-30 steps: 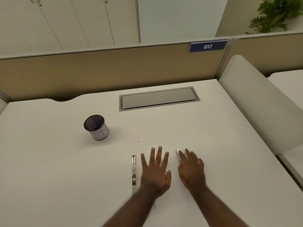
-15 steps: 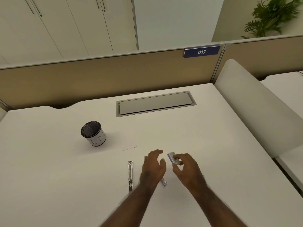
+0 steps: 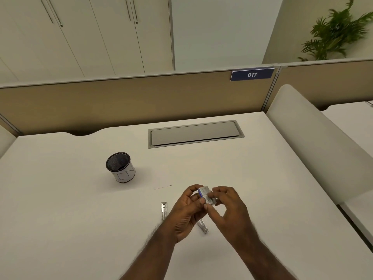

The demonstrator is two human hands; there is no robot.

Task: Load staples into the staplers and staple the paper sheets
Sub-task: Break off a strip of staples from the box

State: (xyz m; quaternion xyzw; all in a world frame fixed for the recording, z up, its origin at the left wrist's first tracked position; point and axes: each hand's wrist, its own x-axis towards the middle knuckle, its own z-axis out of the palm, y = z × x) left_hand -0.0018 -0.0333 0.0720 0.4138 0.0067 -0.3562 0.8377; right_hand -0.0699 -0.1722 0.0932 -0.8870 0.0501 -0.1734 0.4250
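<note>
Head view: staple box (image 3: 206, 196) (long axis slanting near-right) between both hands.

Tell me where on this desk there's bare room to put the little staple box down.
Bare desk lies right of the right hand, out to the side panel. More lies between the mesh cup and the cable hatch. It is crowded under the left hand, where two metal staplers lie, both hands holding the staple box.

staple box (image 3: 206, 195): small, white-blue, held | staplers (image 3: 163, 210): metal, on desk
</note>
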